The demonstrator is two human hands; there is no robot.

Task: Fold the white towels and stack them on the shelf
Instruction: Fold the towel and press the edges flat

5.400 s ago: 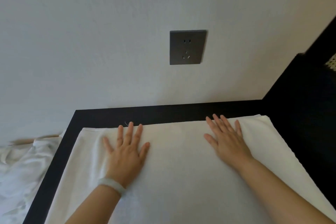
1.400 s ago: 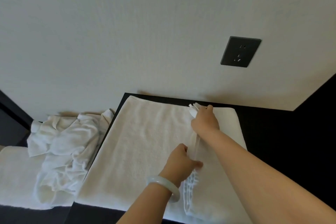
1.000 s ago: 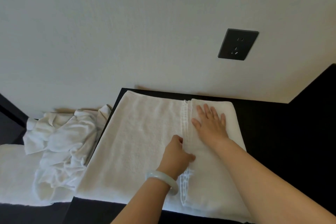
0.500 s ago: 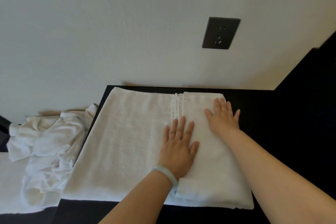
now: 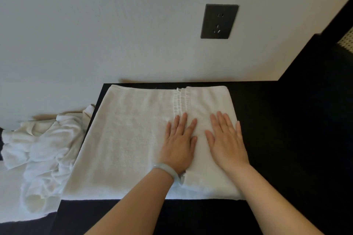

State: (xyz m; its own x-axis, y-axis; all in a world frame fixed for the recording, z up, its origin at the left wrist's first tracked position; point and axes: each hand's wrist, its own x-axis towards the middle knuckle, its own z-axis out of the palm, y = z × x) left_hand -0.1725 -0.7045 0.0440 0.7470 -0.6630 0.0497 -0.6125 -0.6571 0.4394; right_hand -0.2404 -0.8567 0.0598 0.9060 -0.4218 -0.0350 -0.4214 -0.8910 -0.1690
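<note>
White towel [image 5: 133, 139] lies partly folded on a black table [image 5: 277, 139]. Left hand [image 5: 179, 145] and right hand [image 5: 227, 143] press it flat, fingers straight. Crumpled towels [image 5: 38, 150] wait unfolded; nothing looks stacked.

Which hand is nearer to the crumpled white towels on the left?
Left. The left hand lies flat on the folded towel, on the side toward the crumpled towels; the right hand lies flat beyond it, farther from them.
</note>
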